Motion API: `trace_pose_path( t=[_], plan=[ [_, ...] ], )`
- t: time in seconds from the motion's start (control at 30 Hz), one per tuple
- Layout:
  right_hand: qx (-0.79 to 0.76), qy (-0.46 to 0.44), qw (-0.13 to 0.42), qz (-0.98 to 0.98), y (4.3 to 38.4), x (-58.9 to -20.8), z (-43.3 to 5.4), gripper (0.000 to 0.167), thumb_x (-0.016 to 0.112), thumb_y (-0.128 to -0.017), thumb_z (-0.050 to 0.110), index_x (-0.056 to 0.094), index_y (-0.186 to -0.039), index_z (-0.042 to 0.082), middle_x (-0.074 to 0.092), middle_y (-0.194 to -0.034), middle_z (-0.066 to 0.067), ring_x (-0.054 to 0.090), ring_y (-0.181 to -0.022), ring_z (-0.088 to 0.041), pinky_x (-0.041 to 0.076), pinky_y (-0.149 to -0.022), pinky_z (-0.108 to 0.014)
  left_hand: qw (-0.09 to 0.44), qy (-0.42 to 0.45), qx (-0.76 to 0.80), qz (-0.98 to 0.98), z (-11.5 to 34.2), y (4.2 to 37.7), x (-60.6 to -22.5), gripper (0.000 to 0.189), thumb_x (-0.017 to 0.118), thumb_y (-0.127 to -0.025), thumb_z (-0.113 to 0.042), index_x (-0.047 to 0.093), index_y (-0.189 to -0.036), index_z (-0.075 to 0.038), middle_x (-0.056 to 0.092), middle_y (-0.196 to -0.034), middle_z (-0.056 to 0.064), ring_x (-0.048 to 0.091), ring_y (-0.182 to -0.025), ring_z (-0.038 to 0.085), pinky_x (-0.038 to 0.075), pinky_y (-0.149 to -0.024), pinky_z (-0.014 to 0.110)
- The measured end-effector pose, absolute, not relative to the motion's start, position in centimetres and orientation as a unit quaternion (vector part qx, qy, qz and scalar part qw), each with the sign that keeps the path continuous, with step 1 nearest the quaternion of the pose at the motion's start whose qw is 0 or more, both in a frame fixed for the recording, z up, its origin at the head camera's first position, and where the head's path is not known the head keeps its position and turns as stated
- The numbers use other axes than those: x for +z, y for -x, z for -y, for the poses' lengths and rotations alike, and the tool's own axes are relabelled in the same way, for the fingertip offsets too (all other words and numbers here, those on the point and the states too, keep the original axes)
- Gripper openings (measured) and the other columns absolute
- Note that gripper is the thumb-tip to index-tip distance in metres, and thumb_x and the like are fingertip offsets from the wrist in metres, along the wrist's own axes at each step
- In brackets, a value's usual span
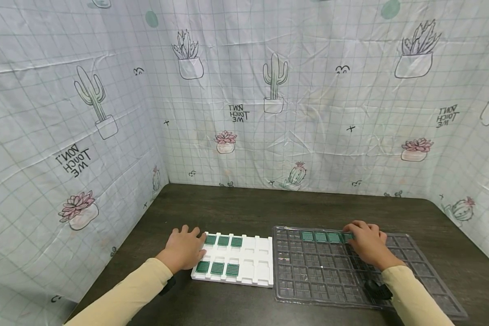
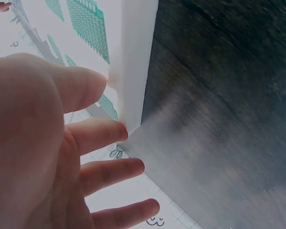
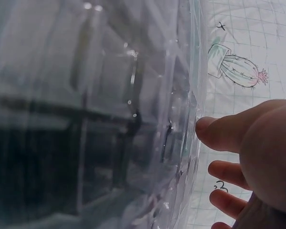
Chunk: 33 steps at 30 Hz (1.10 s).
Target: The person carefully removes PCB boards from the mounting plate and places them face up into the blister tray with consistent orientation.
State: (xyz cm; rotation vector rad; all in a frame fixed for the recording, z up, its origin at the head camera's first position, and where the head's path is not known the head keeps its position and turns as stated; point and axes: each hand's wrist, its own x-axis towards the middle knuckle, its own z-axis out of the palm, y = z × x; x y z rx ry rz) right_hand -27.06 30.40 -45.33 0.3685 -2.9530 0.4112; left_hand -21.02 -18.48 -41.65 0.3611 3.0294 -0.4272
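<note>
A white tray [image 1: 254, 262] with two rows of slots bears several green square chips [image 1: 217, 268] in its left part. My left hand [image 1: 184, 248] rests at its left end, fingers spread. In the left wrist view, thumb and index fingertip touch the tray's white side wall [image 2: 136, 67]. To the right lies a clear plastic tray [image 1: 285, 280] of many pockets, with green chips [image 1: 320, 237] in its back row. Over that row is my right hand [image 1: 368, 242], its thumb and fingertips at the rightmost chip [image 1: 346, 237]. Those fingertips partly cover this chip, so a pinch is unclear.
Both trays lie side by side on a dark wooden table [image 1: 228, 206]. Behind and beside it hangs a pale gridded cloth [image 1: 244, 167] with plant drawings. A dark wrist device [image 1: 376, 290] sits over the clear tray's right part.
</note>
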Motion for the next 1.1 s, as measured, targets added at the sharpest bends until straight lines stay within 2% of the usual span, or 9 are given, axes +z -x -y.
trace_pose_path(
  t=[1.1],
  plan=[
    [0.136,-0.153,0.093,0.974,26.7,-44.4,-26.9,0.027,0.068,-0.089,0.010,0.064,-0.116,0.007,0.047,-0.136,-0.031,0.037,-0.120,-0.059,0.027,-0.087,-0.071,0.040,-0.112,-0.143,-0.982,18.5,21.1,-41.6,0.054,0.057,-0.095,-0.047,0.055,-0.139,-0.015,0.054,-0.142,0.011,0.048,-0.130,0.041,0.042,-0.103,0.058]
  ],
)
